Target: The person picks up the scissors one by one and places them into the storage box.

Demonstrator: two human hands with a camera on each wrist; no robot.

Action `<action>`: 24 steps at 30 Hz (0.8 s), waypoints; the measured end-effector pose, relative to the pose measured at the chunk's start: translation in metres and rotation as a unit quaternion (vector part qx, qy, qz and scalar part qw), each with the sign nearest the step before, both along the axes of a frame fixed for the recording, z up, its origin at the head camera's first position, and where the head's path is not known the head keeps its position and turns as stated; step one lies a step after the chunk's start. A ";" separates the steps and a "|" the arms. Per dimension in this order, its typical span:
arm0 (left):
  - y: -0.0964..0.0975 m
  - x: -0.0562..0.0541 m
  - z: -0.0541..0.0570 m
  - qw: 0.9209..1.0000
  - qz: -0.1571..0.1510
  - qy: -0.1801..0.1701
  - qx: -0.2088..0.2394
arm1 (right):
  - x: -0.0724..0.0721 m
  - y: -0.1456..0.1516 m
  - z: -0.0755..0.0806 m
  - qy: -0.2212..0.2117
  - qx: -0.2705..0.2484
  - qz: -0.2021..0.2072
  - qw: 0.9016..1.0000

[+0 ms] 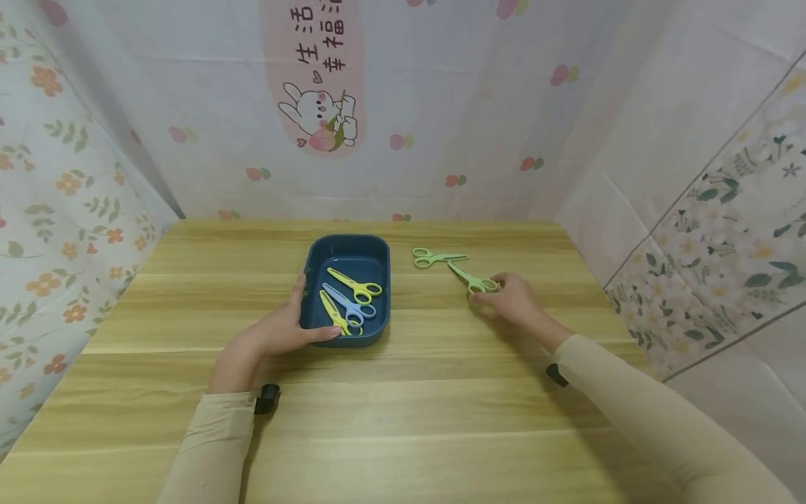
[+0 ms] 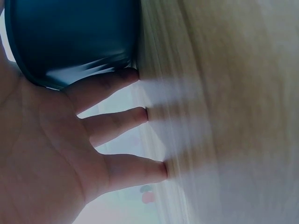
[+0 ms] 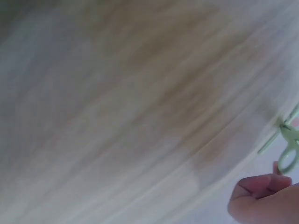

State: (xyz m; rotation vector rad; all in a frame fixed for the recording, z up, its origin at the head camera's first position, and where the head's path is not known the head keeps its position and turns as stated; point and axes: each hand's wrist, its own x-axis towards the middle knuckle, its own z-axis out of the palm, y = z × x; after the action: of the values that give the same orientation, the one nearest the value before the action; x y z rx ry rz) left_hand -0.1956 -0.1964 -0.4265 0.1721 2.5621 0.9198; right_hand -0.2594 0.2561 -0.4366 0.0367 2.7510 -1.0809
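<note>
My left hand [image 1: 277,329] rests against the near left corner of a dark blue tray [image 1: 385,280], thumb along the near rim. In the left wrist view its other fingers [image 2: 133,169] are straight and spread, one along the tray [image 2: 74,37], tips down at the table. Two yellow scissors [image 1: 365,289] and blue scissors [image 1: 354,306] lie in the tray. To the right, my right hand [image 1: 510,299] pinches light green scissors [image 1: 476,283] by the handle, blades pointing up and left. Just past those blade tips, another pair of green scissors [image 1: 434,258] lies on the table.
The wooden table [image 1: 390,420] ends at a printed cloth [image 1: 441,126] hung behind it. Patterned cloth also hangs along the left side [image 1: 63,182] and the right side [image 1: 724,231]. Dark wrist straps [image 1: 267,399] show at both sleeves.
</note>
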 end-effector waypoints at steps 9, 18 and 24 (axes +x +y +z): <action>0.000 0.000 0.000 1.000 0.004 -0.006 0.010 | 0.005 -0.018 0.026 0.024 -0.085 -0.048 0.995; 0.001 -0.001 0.001 1.000 0.000 0.001 0.002 | 0.012 -0.046 0.072 0.095 -0.172 -0.054 0.979; 0.001 0.000 0.002 1.000 0.001 -0.002 -0.003 | 0.012 -0.068 0.083 0.113 -0.190 -0.035 0.974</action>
State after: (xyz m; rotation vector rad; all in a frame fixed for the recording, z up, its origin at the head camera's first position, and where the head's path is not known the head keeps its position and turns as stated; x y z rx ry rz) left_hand -0.1960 -0.1952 -0.4249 0.1656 2.5624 0.9128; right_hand -0.2472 0.1883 -0.3537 -0.0455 2.6940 -1.7113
